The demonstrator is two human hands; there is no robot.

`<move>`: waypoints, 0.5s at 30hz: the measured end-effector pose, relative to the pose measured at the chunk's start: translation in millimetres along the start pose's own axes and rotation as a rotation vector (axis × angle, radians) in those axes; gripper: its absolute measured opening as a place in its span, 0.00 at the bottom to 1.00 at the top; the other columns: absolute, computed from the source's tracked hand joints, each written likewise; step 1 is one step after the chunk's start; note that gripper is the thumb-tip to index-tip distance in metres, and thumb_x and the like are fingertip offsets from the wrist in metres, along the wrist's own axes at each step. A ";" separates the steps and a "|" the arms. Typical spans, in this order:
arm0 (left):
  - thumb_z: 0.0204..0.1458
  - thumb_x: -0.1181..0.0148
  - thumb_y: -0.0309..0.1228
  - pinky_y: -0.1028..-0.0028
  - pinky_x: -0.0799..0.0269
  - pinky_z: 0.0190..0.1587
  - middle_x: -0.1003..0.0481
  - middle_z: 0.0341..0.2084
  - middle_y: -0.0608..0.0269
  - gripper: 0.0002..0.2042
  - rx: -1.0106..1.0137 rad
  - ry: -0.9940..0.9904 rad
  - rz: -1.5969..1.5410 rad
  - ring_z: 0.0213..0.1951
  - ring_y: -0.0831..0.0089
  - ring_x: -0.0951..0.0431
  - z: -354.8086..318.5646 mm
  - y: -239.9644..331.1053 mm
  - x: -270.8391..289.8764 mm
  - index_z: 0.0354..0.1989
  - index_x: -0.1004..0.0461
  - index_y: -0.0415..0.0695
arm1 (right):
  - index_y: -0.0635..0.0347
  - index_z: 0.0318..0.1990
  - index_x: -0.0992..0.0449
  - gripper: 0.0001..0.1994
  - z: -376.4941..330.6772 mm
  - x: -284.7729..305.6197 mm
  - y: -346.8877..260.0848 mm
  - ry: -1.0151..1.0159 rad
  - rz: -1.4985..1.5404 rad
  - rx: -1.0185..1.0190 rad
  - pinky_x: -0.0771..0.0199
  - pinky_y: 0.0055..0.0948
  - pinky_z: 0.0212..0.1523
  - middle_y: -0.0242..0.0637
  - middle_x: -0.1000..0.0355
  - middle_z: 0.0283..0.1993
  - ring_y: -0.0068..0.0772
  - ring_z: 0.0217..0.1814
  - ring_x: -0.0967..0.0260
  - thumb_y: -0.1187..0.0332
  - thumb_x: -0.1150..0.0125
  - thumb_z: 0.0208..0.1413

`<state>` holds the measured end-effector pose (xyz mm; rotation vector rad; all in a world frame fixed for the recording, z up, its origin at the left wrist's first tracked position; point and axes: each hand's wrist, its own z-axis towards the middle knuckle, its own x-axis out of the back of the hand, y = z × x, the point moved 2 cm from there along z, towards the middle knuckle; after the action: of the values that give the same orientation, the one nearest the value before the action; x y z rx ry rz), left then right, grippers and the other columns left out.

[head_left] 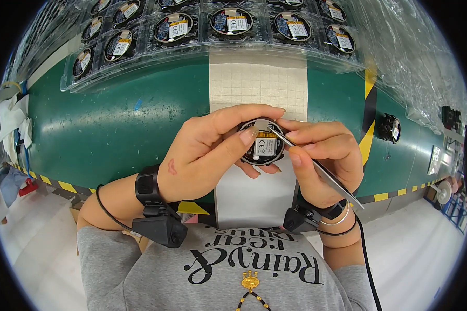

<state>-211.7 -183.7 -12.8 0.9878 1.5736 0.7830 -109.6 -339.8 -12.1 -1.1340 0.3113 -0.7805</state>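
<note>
L hand is cupping the round black unit steady above the white mat, thumb at 9 o'clock, while R hand is pinching tweezers, tip probably touching its inner label, trays at 12.

Plenty of bare green tabletop left of the hands; clear trays blocking the far edge, lone disc right.
</note>
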 end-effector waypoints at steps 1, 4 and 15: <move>0.62 0.62 0.26 0.79 0.23 0.36 0.29 0.48 0.57 0.18 -0.006 0.005 0.007 0.40 0.73 0.22 0.4 -0.7 0.1 0.59 0.39 0.39 | 0.62 0.32 0.31 0.12 0.0 0.2 0.2 -0.002 -0.025 0.011 0.21 0.29 0.39 0.45 0.27 0.36 0.43 0.43 0.24 0.83 0.33 0.43; 0.62 0.61 0.26 0.79 0.22 0.36 0.29 0.48 0.57 0.18 -0.004 0.010 0.022 0.40 0.73 0.22 1.1 -2.7 1.6 0.59 0.39 0.39 | 0.62 0.31 0.31 0.13 0.4 -1.3 1.1 0.001 -0.095 0.055 0.21 0.29 0.37 0.46 0.27 0.36 0.43 0.41 0.23 0.82 0.32 0.42; 0.61 0.61 0.27 0.77 0.22 0.35 0.29 0.49 0.58 0.17 0.057 -0.002 -0.114 0.41 0.73 0.23 3.6 -4.0 2.5 0.57 0.36 0.39 | 0.62 0.34 0.35 0.12 -1.6 -2.6 -9.4 -0.068 -0.255 0.105 0.21 0.35 0.42 0.45 0.30 0.38 0.47 0.42 0.25 0.82 0.36 0.46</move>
<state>-209.1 -183.2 -18.2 0.9304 1.6435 0.6615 -116.0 -341.0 -4.8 -1.1112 0.0673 -0.9688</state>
